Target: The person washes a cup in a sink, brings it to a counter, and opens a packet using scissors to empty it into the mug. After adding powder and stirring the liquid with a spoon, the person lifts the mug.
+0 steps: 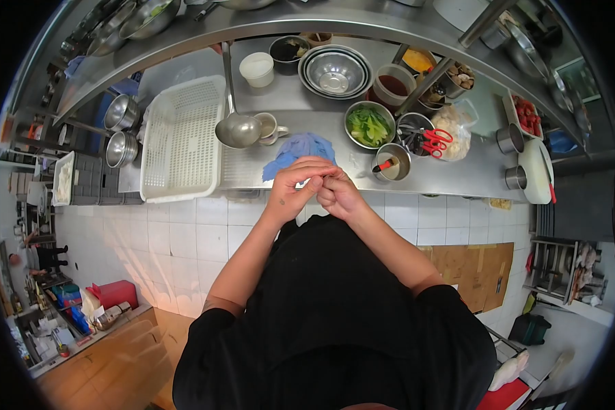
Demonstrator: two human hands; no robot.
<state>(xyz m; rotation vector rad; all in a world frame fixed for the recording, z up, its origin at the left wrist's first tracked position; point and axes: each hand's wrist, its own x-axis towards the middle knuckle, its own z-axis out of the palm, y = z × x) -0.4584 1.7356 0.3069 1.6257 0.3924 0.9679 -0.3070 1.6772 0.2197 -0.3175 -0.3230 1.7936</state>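
Observation:
My left hand (297, 186) and my right hand (342, 195) meet in front of my body, at the front edge of the steel counter. The left fingers curve over toward the right hand, thumb pressed in. My right hand is curled closed against the left fingertips; anything pinched between them is hidden or too small to make out. Just beyond the hands lies a crumpled blue cloth (299, 152). Left of it stand a pale mug (269, 128) and a large steel ladle (239, 130).
On the left sits a white perforated basket (184, 130). To the right are a bowl of green leaves (370, 125), a steel pot (392, 162) with a red-handled tool, and red-handled scissors (436, 141). Nested steel bowls (335, 72) stand behind. A steel shelf (321, 22) overhangs the counter.

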